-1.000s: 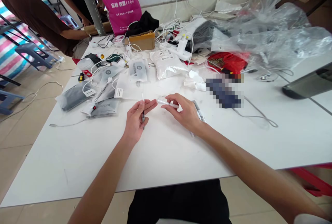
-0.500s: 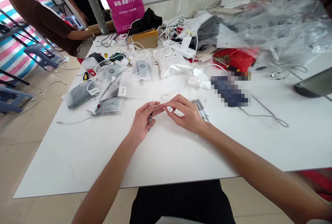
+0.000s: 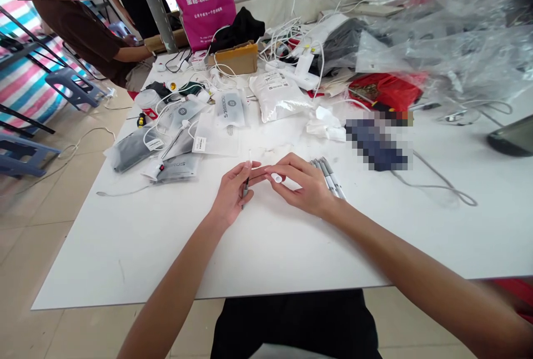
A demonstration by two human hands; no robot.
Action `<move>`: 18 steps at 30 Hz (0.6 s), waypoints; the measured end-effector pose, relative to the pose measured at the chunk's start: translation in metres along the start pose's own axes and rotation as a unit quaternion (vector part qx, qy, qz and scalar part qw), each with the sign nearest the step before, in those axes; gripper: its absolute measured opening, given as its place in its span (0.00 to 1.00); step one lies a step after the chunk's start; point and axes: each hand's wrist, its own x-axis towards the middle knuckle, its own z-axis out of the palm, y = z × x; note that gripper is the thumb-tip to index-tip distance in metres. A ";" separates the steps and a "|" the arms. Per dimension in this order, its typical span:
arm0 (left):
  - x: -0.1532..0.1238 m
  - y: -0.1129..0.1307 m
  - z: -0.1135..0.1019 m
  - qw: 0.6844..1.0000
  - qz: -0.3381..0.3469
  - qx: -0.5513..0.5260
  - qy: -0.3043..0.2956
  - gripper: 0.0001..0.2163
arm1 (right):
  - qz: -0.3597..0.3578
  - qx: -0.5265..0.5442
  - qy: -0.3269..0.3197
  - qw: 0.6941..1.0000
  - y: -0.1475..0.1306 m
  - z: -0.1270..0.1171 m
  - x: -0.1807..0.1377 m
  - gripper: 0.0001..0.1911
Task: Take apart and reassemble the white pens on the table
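Over the middle of the white table (image 3: 166, 248), my left hand (image 3: 229, 195) is closed on a slim pen part (image 3: 245, 188), dark and grey below with a thin pale tip pointing away from me. My right hand (image 3: 308, 184) pinches a short white tube (image 3: 276, 178), its hollow end facing me. The fingertips of both hands meet or nearly meet. Several grey-and-white pens (image 3: 330, 173) lie side by side just beyond my right hand, partly covered by it.
Bagged packages (image 3: 131, 151) and white cables lie at the left. A white plastic parcel (image 3: 278, 95), a cardboard box (image 3: 235, 59) and a pink bag (image 3: 202, 4) stand farther back. Clear plastic sheeting (image 3: 437, 43) and a red bag (image 3: 387, 90) fill the back right. Another person (image 3: 79, 31) is at the far left.
The view has shifted slightly, so everything sits a little further right. Both hands keep the same hold on the pen part and the white tube.
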 end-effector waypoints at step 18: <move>-0.001 0.001 0.000 1.000 0.005 -0.006 0.001 0.18 | 0.003 -0.004 0.008 1.000 0.002 0.001 -0.003 0.17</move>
